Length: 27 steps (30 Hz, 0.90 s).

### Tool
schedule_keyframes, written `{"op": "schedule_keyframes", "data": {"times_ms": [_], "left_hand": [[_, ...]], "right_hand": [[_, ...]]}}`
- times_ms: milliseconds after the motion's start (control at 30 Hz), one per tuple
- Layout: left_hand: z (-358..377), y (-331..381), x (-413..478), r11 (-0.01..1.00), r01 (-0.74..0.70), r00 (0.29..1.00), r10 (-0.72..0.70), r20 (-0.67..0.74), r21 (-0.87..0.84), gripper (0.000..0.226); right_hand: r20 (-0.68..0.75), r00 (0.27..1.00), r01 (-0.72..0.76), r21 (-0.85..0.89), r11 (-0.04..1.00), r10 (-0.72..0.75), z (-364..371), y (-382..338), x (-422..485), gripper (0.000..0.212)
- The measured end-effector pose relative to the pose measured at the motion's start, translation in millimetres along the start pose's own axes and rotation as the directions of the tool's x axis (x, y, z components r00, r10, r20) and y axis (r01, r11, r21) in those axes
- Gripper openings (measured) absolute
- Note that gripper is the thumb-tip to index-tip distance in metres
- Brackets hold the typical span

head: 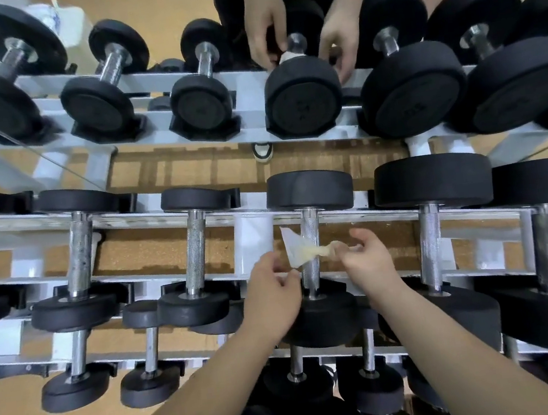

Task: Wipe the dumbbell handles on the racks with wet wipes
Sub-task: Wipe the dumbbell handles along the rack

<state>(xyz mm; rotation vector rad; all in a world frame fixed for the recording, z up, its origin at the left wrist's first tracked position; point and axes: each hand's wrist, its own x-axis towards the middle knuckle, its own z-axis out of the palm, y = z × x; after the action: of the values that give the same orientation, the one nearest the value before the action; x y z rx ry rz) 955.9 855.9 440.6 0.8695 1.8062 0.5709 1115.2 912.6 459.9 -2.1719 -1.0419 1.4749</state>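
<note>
Wipe crumpled, off-white, stretched across knurled handle, left hand, right hand pinching ends

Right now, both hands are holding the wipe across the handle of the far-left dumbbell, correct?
No, not the far-left one. The head view shows the left hand and right hand holding the wipe across the handle of a dumbbell near the middle of the row.

We are holding the wet wipe across a dumbbell handle, left hand on its left, right hand on its right. Dumbbells are lying side by side across the rack, a mirror standing behind.
</note>
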Motion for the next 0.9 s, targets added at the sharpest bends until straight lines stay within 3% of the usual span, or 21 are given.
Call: {"op": "schedule_keyframes", "data": {"times_ms": [100, 167, 233, 333, 467, 567, 700, 833, 900], "left_hand": [[6.0, -6.2, -3.6, 0.999, -0.023, 1.000, 0.024, -0.008, 0.037, 0.030], [7.0, -5.4, -1.5, 1.000, -0.019, 0.999, 0.019, -0.039, 0.013, 0.037], [6.9, -4.8, -0.6, 1.000, -0.006, 1.000, 0.007, -0.030, 0.007, 0.041], [7.4, -7.4, -2.8, 1.000, 0.006, 1.000, -0.006, -0.027, -0.006, 0.044], [7.4, -12.0, -2.3, 1.000, 0.031, 0.999, -0.031, -0.012, 0.002, 0.044], [7.4, -12.7, -3.1, 1.000, 0.025, 1.000, -0.025, -0.010, 0.000, 0.043], [5.8, -14.2, -1.8, 1.000, 0.014, 1.000, -0.014, -0.015, -0.006, 0.040], [7.2, -15.1, -3.0, 1.000, -0.001, 1.000, 0.001, -0.012, -0.015, 0.039], [7.6, -15.8, -1.8, 1.000, -0.014, 1.000, 0.014, -0.025, -0.013, 0.040]], "right_hand": [[0.094, 0.994, -0.072, 0.143, 0.987, 0.059, 15.8, -1.2, -1.9, 0.049], [0.236, 0.963, -0.200, 0.284, 0.938, 0.133, 27.0, -4.0, -4.5, 0.069], [0.282, 0.955, -0.169, 0.248, 0.954, 0.095, 36.0, -9.5, -0.4, 0.079], [0.199, 0.979, -0.090, 0.194, 0.977, 0.050, 43.9, -23.8, 13.3, 0.046], [0.120, 0.990, -0.111, 0.338, 0.934, 0.075, 46.4, -34.6, 38.6, 0.025], [0.229, 0.973, -0.048, 0.136, 0.990, 0.015, 47.3, -19.7, 26.9, 0.022], [0.344, 0.938, -0.045, 0.043, 0.998, 0.027, 46.2, 6.1, 16.9, 0.039], [0.470, 0.880, -0.002, -0.146, 0.989, 0.071, 29.9, 8.1, 20.0, 0.069], [0.488, 0.869, 0.019, -0.187, 0.982, 0.077, 25.7, 8.4, 21.9, 0.054]]}}
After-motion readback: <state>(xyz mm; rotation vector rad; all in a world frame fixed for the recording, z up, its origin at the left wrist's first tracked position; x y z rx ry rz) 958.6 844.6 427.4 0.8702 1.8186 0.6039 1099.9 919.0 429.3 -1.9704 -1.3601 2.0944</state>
